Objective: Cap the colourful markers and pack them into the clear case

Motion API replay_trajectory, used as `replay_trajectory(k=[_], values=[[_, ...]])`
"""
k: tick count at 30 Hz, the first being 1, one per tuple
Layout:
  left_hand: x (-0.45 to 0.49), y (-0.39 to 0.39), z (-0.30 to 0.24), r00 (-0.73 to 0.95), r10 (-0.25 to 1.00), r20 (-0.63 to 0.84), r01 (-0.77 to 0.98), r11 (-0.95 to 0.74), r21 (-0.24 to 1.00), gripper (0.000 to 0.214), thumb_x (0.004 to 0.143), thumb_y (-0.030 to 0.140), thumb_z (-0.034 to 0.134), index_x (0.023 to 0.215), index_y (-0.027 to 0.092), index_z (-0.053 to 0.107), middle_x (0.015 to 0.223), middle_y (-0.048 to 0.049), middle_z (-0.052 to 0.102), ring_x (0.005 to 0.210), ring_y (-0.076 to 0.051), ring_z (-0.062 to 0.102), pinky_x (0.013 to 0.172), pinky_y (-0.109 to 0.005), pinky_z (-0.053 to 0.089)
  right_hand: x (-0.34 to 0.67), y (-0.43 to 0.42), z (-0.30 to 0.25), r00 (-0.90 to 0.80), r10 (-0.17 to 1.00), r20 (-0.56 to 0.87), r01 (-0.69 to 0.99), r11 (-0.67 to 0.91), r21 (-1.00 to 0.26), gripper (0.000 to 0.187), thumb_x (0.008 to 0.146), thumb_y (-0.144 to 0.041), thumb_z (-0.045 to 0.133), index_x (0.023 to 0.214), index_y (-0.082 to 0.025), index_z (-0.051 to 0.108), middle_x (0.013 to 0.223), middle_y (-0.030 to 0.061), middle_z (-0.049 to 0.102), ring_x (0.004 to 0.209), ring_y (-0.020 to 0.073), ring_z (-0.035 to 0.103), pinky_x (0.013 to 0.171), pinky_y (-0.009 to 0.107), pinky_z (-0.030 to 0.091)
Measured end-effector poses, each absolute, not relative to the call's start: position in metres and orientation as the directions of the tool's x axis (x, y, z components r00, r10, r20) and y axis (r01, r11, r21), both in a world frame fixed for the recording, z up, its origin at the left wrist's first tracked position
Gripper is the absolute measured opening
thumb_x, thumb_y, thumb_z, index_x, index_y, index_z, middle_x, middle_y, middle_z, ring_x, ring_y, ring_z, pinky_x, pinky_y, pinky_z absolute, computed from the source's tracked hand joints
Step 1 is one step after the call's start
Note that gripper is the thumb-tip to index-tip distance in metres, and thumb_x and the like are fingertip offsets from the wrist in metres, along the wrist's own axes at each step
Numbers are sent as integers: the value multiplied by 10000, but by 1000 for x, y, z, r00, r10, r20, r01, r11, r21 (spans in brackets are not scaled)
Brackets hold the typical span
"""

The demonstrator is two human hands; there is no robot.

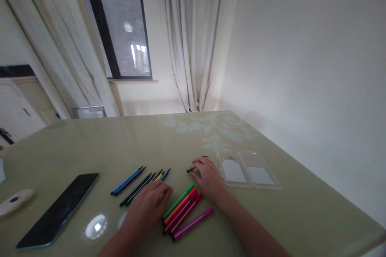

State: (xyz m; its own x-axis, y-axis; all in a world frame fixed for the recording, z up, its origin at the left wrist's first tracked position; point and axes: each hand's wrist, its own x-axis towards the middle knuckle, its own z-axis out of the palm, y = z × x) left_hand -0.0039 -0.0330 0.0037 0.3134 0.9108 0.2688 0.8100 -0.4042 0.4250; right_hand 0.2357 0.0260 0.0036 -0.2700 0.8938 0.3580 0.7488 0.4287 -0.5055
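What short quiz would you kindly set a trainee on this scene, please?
1. True or false: the clear case lies open.
2. What lies to the left of the left hand? A) tablet B) mug C) book
3. Fill in: the ___ hand touches the yellow pen.
Key: 1 true; 2 A; 3 right hand.
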Motion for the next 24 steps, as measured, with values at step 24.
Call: replay_trajectory(k=[24], values=[[-54,-16,6,69,987,147,962,-105,253,326,958,390,437,884,222,707,944,-84,691,916,-265,667,855,-397,487,230,18,14,-259,863,433,548,500,-670,93,966,-196,631,1018,-220,705,999,48,739,958,205,665,887,333,476]])
